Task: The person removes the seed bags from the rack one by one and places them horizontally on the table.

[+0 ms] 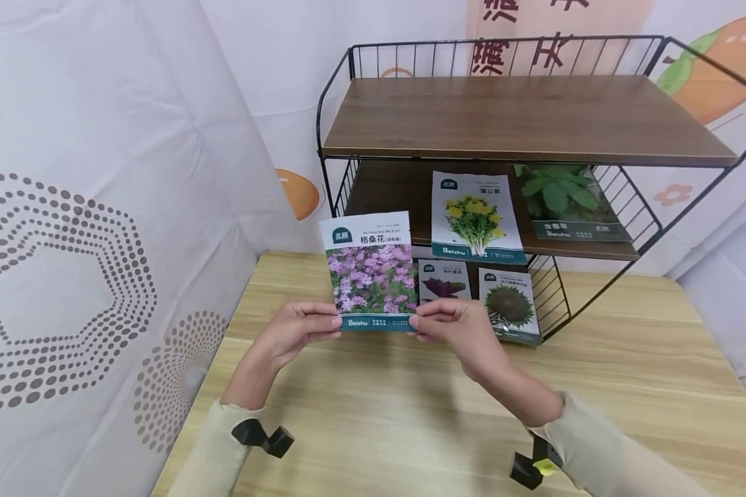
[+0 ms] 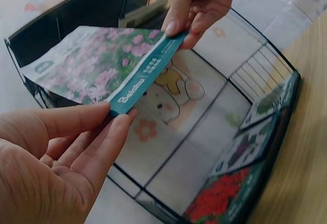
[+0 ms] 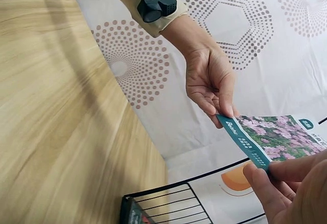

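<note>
A seed packet [image 1: 373, 276] with pink-purple flowers and a teal bottom band is held up in front of the shelf's left part. My left hand [image 1: 295, 331] pinches its lower left corner between thumb and fingers. At the lower right corner my right hand [image 1: 463, 331] pinches it the same way. The left wrist view shows the packet [image 2: 102, 63] tilted, its teal edge toward the left hand [image 2: 61, 157]. Seen from the right wrist, the right hand [image 3: 296, 188] grips the near end of that band.
A black wire rack with brown boards [image 1: 522, 114] stands on the wooden table [image 1: 373, 428]. Its middle board carries a yellow-flower packet [image 1: 477, 217] and a green-leaf packet [image 1: 566, 200]. Below are purple-leaf [image 1: 444, 276], sunflower [image 1: 508, 304] and red-flower [image 2: 219, 196] packets. White patterned cloth [image 1: 99, 138] hangs left.
</note>
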Motion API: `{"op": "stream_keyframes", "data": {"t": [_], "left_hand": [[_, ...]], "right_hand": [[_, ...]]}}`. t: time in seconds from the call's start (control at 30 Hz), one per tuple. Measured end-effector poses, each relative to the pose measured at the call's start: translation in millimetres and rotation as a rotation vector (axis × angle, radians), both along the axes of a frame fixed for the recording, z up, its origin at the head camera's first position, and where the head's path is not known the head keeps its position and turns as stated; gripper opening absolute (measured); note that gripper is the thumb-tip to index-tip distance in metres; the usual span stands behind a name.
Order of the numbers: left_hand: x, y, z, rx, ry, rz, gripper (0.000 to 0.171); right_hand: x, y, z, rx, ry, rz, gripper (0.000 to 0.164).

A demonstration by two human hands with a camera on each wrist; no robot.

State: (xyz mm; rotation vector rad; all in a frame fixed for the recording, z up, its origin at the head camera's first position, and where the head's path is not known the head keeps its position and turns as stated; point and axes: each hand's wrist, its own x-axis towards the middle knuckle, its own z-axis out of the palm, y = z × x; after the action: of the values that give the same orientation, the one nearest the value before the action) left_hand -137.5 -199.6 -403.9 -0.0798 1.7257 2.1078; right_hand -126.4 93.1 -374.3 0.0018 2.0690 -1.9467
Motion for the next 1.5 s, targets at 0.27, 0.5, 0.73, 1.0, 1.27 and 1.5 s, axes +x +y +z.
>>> {"op": "stream_keyframes", "data": {"t": [0.27,0.5,0.73,1.0,1.27,1.5], "left_hand": [[6.1,-14,-16.9,-0.068,0.017,-0.043,0.023],[10.9,-22,-28.4,-0.092,-0.018,-0.039,0.019],[18.3,-35,-36.9,-0.098,-0.037,-0.035,0.017],[22.3,-48,-44.9,-0.132,-0.029,-0.051,0.013],[24.5,-62,-53.6,-0.156,-0.064,-0.069,0.017],[28.6,-74,-60.2,-0.222,-0.084,-0.095,0.011]], "right_hand": [[3.0,-9,-20.9,0.054,0.051,0.033,0.019],[5.3,-18,-34.7,0.087,0.080,0.064,0.016],[6.6,-31,-45.8,0.072,0.098,0.070,0.015],[7.2,-43,-56.6,0.070,0.127,0.117,0.015],[7.0,-59,-67.6,0.068,0.122,0.133,0.011],[7.4,-71,-78.9,0.049,0.108,0.158,0.012]]}}
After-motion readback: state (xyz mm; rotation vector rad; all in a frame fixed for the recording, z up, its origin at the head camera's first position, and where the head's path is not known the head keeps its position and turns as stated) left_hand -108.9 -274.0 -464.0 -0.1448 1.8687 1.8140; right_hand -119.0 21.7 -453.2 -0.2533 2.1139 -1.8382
